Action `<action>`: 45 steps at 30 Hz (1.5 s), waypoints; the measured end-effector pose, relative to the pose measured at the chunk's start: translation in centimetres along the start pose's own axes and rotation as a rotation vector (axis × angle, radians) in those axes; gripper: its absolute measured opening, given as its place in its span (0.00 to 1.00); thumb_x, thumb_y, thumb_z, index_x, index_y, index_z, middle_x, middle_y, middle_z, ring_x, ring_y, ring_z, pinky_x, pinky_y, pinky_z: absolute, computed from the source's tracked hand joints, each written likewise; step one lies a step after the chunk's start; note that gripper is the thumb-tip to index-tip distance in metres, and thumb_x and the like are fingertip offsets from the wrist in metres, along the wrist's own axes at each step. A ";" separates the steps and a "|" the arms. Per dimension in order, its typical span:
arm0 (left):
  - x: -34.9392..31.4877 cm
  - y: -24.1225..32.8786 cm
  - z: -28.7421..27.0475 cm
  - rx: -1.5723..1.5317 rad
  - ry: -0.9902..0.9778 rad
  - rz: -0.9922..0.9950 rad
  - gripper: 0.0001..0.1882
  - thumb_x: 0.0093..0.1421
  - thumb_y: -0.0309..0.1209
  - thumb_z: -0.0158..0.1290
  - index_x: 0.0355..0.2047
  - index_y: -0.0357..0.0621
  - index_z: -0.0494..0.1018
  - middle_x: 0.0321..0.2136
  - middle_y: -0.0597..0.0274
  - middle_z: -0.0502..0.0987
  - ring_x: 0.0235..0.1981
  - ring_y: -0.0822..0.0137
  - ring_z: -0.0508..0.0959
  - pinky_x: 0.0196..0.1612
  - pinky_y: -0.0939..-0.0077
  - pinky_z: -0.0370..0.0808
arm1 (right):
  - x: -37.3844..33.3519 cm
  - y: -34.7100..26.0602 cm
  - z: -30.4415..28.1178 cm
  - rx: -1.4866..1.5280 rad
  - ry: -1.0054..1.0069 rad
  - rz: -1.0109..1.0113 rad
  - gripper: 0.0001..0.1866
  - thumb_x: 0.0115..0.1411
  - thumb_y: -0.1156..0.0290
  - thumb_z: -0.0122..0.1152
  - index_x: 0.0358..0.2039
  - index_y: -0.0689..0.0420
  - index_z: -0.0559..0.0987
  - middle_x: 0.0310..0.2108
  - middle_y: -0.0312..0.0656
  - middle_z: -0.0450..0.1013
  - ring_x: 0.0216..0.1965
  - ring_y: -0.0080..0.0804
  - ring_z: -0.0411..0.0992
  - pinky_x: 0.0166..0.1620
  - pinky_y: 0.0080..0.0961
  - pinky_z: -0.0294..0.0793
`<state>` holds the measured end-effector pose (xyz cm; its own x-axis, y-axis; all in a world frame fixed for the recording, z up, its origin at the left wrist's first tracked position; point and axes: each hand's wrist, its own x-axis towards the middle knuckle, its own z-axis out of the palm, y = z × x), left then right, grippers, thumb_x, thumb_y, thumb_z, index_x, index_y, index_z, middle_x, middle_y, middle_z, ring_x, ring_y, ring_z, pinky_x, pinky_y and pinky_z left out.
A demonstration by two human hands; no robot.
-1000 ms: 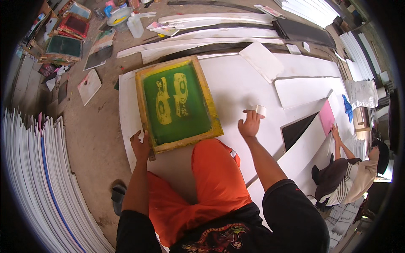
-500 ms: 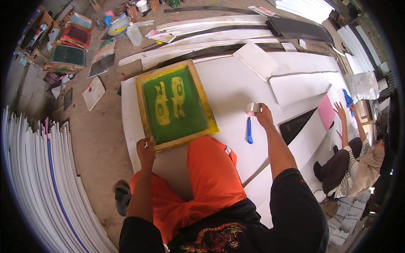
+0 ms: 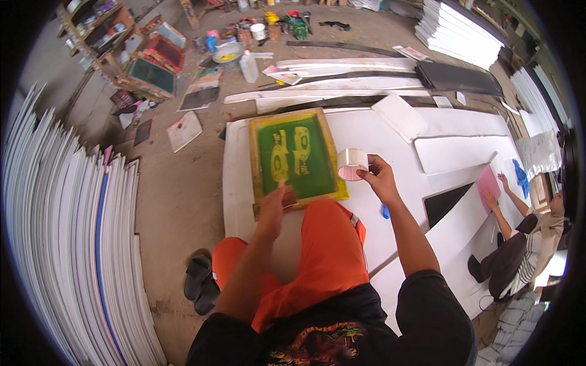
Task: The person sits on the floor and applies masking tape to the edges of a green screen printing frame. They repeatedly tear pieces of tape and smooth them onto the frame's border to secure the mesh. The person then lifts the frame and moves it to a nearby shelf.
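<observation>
My right hand (image 3: 379, 177) grips a roll of clear packing tape (image 3: 352, 157) by its edge, raised above the white sheet (image 3: 378, 143). Beneath that wrist a bit of a blue utility knife (image 3: 386, 211) shows; the rest is hidden. My left hand (image 3: 276, 207) hovers over the near edge of a wooden-framed silk screen (image 3: 334, 155), its fingers smeared by motion. The screen has green mesh with two yellow shapes, and lies flat on the white sheet in front of my knees.
Stacked white boards (image 3: 73, 244) stand on my left, with black sandals (image 3: 201, 283) nearby. At right, a co-worker (image 3: 519, 244) crouches, one hand on a pink sheet (image 3: 488, 189). Long white strips (image 3: 342, 82) lie beyond the screen; a bottle (image 3: 248, 67) and paint containers stand at the far left.
My right hand has lifted the tape roll and brought it closer. My left hand has moved from the screen's near left corner toward its middle. The whole view has shifted; the co-worker's hands have lowered.
</observation>
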<state>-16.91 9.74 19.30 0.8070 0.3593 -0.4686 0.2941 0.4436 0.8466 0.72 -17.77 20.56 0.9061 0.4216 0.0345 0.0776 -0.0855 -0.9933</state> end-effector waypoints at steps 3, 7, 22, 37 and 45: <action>-3.0 2.3 2.9 -0.026 -0.084 0.028 0.39 0.70 0.61 0.48 0.59 0.32 0.71 0.49 0.49 0.78 0.52 0.57 0.78 0.56 0.63 0.73 | -2.1 -4.1 3.7 -0.035 -0.114 -0.082 0.23 0.58 0.78 0.72 0.53 0.65 0.77 0.44 0.45 0.80 0.46 0.31 0.79 0.51 0.31 0.80; -5.0 3.6 2.5 0.030 -0.132 0.085 0.41 0.72 0.62 0.44 0.64 0.32 0.68 0.56 0.48 0.76 0.55 0.56 0.76 0.62 0.62 0.69 | -4.1 -7.3 7.4 -0.285 -0.236 -0.338 0.26 0.52 0.81 0.73 0.53 0.63 0.77 0.46 0.43 0.79 0.46 0.32 0.80 0.51 0.31 0.81; -10.5 2.1 1.8 -0.134 0.035 0.398 0.21 0.69 0.42 0.61 0.49 0.35 0.77 0.40 0.65 0.80 0.40 0.75 0.78 0.45 0.78 0.75 | -9.2 -11.2 9.2 -0.792 -0.177 -0.760 0.34 0.44 0.73 0.76 0.55 0.52 0.77 0.52 0.44 0.76 0.52 0.47 0.76 0.51 0.39 0.80; -12.6 -0.2 4.7 -0.205 0.112 0.823 0.12 0.73 0.31 0.54 0.50 0.35 0.76 0.36 0.66 0.80 0.37 0.79 0.76 0.42 0.81 0.74 | -12.2 -14.0 7.2 -0.700 -0.145 -1.139 0.31 0.42 0.61 0.78 0.48 0.57 0.81 0.48 0.44 0.76 0.54 0.46 0.75 0.56 0.45 0.78; -13.8 0.3 3.9 -0.263 0.016 0.685 0.16 0.73 0.30 0.55 0.57 0.34 0.76 0.41 0.65 0.82 0.40 0.77 0.77 0.46 0.78 0.74 | -12.6 -14.7 7.0 -0.792 -0.210 -1.216 0.23 0.48 0.53 0.70 0.44 0.49 0.83 0.46 0.41 0.76 0.55 0.43 0.76 0.61 0.47 0.76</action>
<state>-25.98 1.74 27.06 0.7578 0.6376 0.1384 -0.4077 0.2971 0.8635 -14.75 -15.56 33.94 0.0460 0.7095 0.7032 0.9988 -0.0217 -0.0435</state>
